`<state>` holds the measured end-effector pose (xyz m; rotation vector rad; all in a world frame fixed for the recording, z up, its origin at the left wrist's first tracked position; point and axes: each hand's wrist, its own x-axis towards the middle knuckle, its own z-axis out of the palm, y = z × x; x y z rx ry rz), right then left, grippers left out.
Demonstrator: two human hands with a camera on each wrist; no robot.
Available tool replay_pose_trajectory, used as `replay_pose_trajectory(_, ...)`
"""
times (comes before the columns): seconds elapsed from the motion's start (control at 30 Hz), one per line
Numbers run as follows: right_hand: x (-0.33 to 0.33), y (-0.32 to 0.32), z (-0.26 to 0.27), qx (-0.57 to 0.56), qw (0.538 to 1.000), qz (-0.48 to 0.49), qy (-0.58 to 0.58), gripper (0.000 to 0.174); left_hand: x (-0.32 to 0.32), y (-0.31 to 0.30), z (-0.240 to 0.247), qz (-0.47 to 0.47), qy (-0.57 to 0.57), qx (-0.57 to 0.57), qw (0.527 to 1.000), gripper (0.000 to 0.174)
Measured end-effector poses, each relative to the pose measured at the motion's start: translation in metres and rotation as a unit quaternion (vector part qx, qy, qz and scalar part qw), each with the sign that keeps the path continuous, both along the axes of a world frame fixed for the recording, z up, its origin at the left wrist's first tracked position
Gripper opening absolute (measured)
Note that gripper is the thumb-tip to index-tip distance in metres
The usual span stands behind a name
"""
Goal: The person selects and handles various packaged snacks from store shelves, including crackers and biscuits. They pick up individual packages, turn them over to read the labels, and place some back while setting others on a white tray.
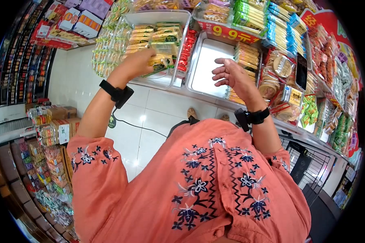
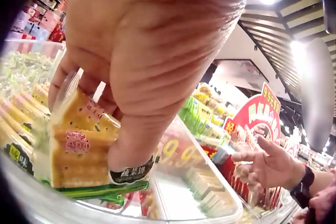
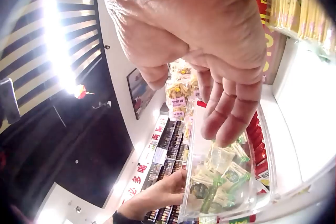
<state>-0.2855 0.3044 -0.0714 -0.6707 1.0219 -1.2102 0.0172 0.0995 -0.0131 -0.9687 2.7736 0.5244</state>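
Observation:
My left hand [image 1: 138,62] reaches into a clear plastic bin [image 1: 188,28] of wrapped crackers. Its thumb and fingers pinch a clear-wrapped cracker pack [image 2: 79,148] with a green lower edge and red print on the crackers. More packs of the same kind [image 1: 166,37] lie in rows around it. Over a second bin [image 1: 209,60] with a bare white bottom, my right hand [image 1: 236,77] hovers with its fingers loosely spread and nothing in them. Slim wrapped packs [image 1: 247,56] stand in a row along that bin's right side.
Red-wrapped snacks [image 1: 186,50] fill the gap between both bins. A red and yellow price sign [image 1: 231,31] crosses the second bin's back. A dark phone [image 1: 301,71] rests on round biscuit packs [image 1: 271,81] at right. Stacked cartons [image 1: 65,129] stand at left.

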Motion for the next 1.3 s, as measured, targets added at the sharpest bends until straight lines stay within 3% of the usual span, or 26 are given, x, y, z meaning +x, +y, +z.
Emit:
replay_pose_trajectory(0.27, -0.001, 0.007, -0.01, 0.016, 1.0, -0.025, -0.009, 0.055, -0.015, -0.006, -0.039, -0.083, -0.06, 0.029, 0.994, 0.039)
replay_pose_trajectory(0.3, -0.003, 0.009, -0.011, 0.018, 0.999, -0.029, -0.011, 0.055, -0.023, -0.004, -0.035, -0.073, -0.107, 0.039, 0.991, 0.04)
replay_pose_trajectory(0.4, -0.01, 0.015, -0.022, 0.037, 0.998, -0.051, -0.019, 0.053, -0.011, -0.008, -0.045, -0.099, -0.001, -0.003, 0.995, 0.038)
replay_pose_trajectory(0.47, -0.016, 0.022, -0.025, 0.067, 0.995, -0.068, 0.001, 0.048, -0.023, 0.004, -0.008, -0.056, -0.047, -0.048, 0.996, 0.038)
replay_pose_trajectory(0.6, -0.033, 0.04, -0.042, 0.096, 0.988, -0.111, 0.056, 0.041, -0.044, 0.047, 0.073, -0.041, 0.105, -0.1, 0.989, 0.049)
replay_pose_trajectory(0.7, -0.046, 0.053, -0.061, 0.113, 0.982, -0.135, 0.07, 0.033, -0.072, 0.091, 0.095, 0.005, 0.231, -0.036, 0.972, 0.05)
replay_pose_trajectory(0.8, -0.049, 0.063, -0.068, 0.127, 0.977, -0.141, 0.093, 0.033, -0.122, 0.124, 0.057, 0.028, 0.292, 0.06, 0.954, 0.052)
replay_pose_trajectory(0.93, -0.05, 0.074, -0.073, 0.127, 0.973, -0.119, 0.151, 0.037, -0.195, 0.117, -0.023, -0.011, 0.299, 0.065, 0.952, 0.064)
replay_pose_trajectory(1.07, -0.049, 0.081, -0.081, 0.129, 0.971, -0.114, 0.168, 0.038, -0.263, 0.085, -0.086, -0.081, 0.321, -0.031, 0.943, 0.07)
replay_pose_trajectory(1.3, -0.057, 0.091, -0.101, 0.122, 0.975, -0.123, 0.138, 0.033, -0.335, 0.07, -0.127, -0.202, 0.182, -0.103, 0.957, 0.072)
